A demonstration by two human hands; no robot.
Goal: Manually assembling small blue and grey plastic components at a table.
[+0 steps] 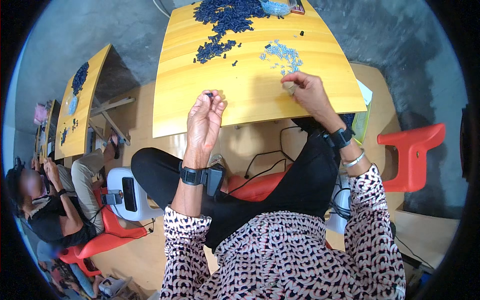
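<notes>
With my left hand (204,120) I pinch one small black piece (209,95), which sits at the fingertips, over the yellow wood-grained table (245,102). My right hand (311,94) has its fingers curled near the scattered small silvery pieces (286,54); whether they grip something, I cannot tell. Farther lies a dark heap of small pieces (230,19). A red plastic seat (410,155) stands at right, near the grey wall (430,95).

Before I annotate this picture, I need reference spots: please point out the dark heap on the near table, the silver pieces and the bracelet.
Dark heap (228,19): head view, middle of its broad far part.
Silver pieces (285,53): head view, middle of the scatter.
Bracelet (355,160): head view, outer face of its band.
</notes>
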